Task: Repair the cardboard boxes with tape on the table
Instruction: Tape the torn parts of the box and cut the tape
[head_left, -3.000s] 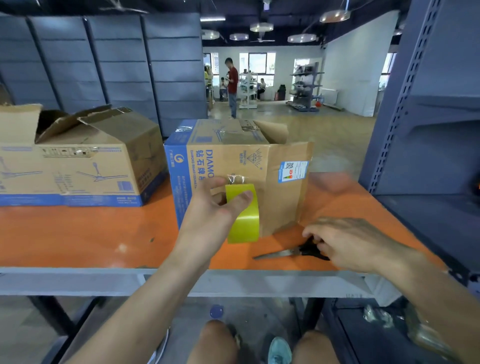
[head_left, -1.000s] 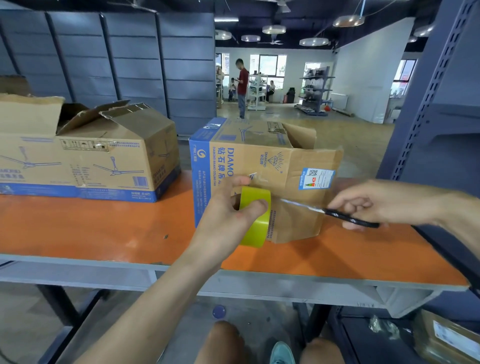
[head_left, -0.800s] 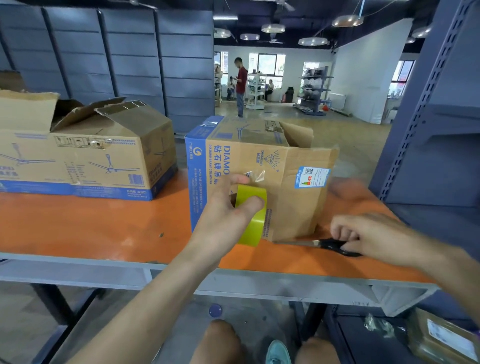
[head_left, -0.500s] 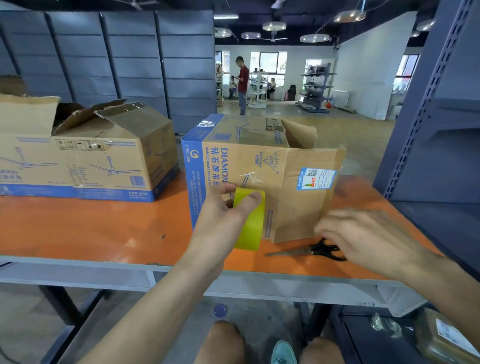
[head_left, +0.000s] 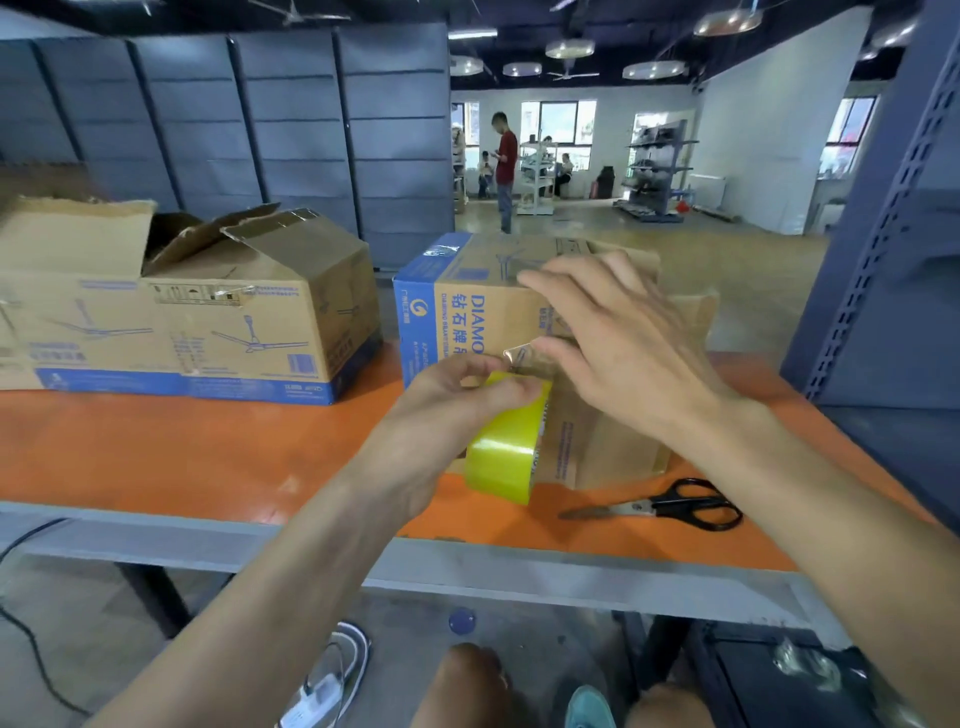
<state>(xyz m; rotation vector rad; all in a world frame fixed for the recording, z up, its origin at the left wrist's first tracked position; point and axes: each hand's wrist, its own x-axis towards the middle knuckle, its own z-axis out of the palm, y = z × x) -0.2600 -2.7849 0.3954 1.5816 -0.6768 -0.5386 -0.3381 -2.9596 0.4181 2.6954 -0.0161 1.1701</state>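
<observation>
- Tape (head_left: 506, 441), a yellow-green roll, is held on edge in the head view, low against the front of the near box (head_left: 467, 317) and just above the orange table (head_left: 156, 452).
- Left hand (head_left: 441, 415) grips the roll from the left, with the thumb lying across its top rim and the fingers curled behind it.
- A short clear loose end (head_left: 519, 357) stands up from the roll just above that thumb, against the cardboard.
- Right hand (head_left: 618, 353) is spread over the box front, fingers straight and apart, their tips near the top edge. Its thumb points left at the loose end and seems to touch it, though blur leaves that unsure.
- The near box stands mid-table, its left end blue, with a flap raised at its far right.
- Scissors (head_left: 670, 506) lie flat on the table to the right of the roll, blades together and pointing left, clear of both hands.
- A second box (head_left: 234, 312), flaps open and ragged, sits at the table's left, apart from the near box.
- Far back, a person (head_left: 505, 161) stands in the hall.
</observation>
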